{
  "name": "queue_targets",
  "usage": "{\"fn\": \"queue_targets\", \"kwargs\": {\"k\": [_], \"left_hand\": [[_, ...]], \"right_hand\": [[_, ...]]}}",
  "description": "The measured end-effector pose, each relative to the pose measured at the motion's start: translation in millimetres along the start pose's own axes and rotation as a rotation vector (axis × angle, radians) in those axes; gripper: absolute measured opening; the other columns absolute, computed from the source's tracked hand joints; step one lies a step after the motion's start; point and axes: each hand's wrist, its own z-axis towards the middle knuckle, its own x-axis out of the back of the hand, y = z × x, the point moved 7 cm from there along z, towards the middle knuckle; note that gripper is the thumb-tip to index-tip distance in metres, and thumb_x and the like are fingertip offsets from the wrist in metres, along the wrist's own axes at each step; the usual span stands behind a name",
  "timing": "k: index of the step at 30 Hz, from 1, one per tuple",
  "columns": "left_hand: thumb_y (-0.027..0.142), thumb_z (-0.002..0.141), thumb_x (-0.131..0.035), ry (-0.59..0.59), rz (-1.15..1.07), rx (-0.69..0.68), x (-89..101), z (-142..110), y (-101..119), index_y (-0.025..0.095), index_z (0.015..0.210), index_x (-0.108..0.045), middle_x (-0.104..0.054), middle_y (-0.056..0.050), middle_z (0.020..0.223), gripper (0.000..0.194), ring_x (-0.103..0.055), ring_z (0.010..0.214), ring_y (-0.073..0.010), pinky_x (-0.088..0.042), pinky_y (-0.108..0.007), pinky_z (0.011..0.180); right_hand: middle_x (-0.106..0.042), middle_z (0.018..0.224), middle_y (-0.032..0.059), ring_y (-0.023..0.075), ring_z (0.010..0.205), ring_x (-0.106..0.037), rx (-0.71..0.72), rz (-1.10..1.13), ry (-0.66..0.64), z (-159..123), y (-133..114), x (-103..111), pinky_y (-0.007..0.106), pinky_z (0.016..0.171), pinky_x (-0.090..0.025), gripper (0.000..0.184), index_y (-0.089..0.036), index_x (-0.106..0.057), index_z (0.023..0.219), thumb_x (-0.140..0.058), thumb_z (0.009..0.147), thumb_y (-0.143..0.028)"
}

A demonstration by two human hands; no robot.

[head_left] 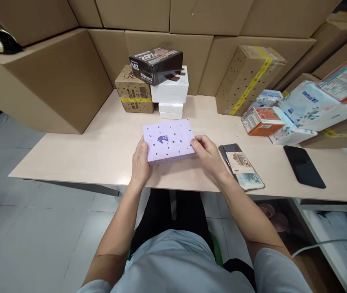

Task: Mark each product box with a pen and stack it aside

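A flat lilac box (173, 140) with small dark dots and a dark animal print sits between my two hands over the front of the table. My left hand (141, 160) grips its left end, thumb along the near corner. Around its right end closes my right hand (207, 154), with the thumb on top and the fingers partly hidden behind. Just right of that hand lies a phone in a clear case (242, 167) with banknotes showing on it. Whether the box touches the tabletop I cannot tell.
Behind the lilac box stand a dotted brown carton (135, 91), a white box (173, 90) and a dark box (158, 65) on top. Tissue packs (309, 108), an orange box (263, 121) and a black phone (304, 166) are at right. Large cartons (60, 77) wall the table (94, 158).
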Motion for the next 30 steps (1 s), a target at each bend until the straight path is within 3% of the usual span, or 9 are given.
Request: {"fn": "queue_targets", "kwargs": {"k": [4,12,16,22,26,30], "left_hand": [[0.060,0.100,-0.054,-0.044,0.002,0.067,-3.8,-2.1,-1.4,0.025,0.142,-0.063,-0.063,-0.010,0.148,0.055,-0.050,0.147,-0.0346,-0.034,-0.057,0.128],[0.048,0.094,-0.062,-0.042,-0.049,-0.119,-5.8,-3.0,9.4,0.035,0.152,-0.051,-0.051,-0.002,0.162,0.060,-0.041,0.155,-0.0315,-0.034,-0.052,0.130],[0.051,0.095,-0.063,0.029,-0.104,-0.171,-3.1,-7.7,12.2,0.032,0.145,-0.056,-0.058,-0.006,0.154,0.054,-0.050,0.147,-0.0292,-0.042,-0.050,0.124],[0.064,0.098,-0.058,0.203,-0.106,-0.075,8.2,-7.6,2.6,0.026,0.130,-0.068,-0.068,-0.010,0.139,0.051,-0.064,0.131,-0.0262,-0.051,-0.046,0.111],[0.056,0.099,-0.062,0.244,-0.114,-0.066,12.6,-6.1,0.8,0.027,0.120,-0.074,-0.074,-0.007,0.129,0.038,-0.069,0.122,-0.0218,-0.056,-0.041,0.105],[0.046,0.096,-0.070,0.219,-0.098,-0.212,10.4,-8.7,17.4,0.026,0.117,-0.077,-0.077,-0.007,0.126,0.030,-0.071,0.122,-0.0218,-0.058,-0.042,0.106]], "right_hand": [[-0.069,0.090,0.0017,0.0203,0.084,-0.061,0.051,-0.019,0.069,-1.2,0.2,6.6,0.037,0.077,-0.050,0.028,-0.027,-0.064,0.093,-0.063,0.092,-0.055],[-0.073,0.097,0.0019,0.0228,0.098,-0.067,0.114,0.081,0.109,-11.5,-4.3,11.8,0.041,0.093,-0.054,0.026,-0.030,-0.067,0.093,-0.064,0.094,-0.056],[-0.075,0.106,0.0027,0.0224,0.106,-0.068,0.136,0.135,0.072,-12.7,-2.0,9.1,0.042,0.101,-0.051,0.028,-0.029,-0.069,0.097,-0.060,0.099,-0.055],[-0.074,0.112,0.0047,0.0214,0.103,-0.068,0.135,0.098,0.124,-8.8,4.3,5.7,0.042,0.096,-0.054,0.038,-0.028,-0.071,0.112,-0.055,0.100,-0.061],[-0.072,0.126,0.0089,0.0255,0.120,-0.066,0.173,-0.020,0.143,-5.8,-0.9,3.9,0.047,0.103,-0.053,0.045,-0.028,-0.072,0.125,-0.056,0.099,-0.061],[-0.073,0.124,0.0084,0.0257,0.121,-0.067,0.266,-0.036,0.165,-9.6,-7.7,10.0,0.046,0.102,-0.055,0.038,-0.028,-0.073,0.126,-0.061,0.097,-0.049]]}}
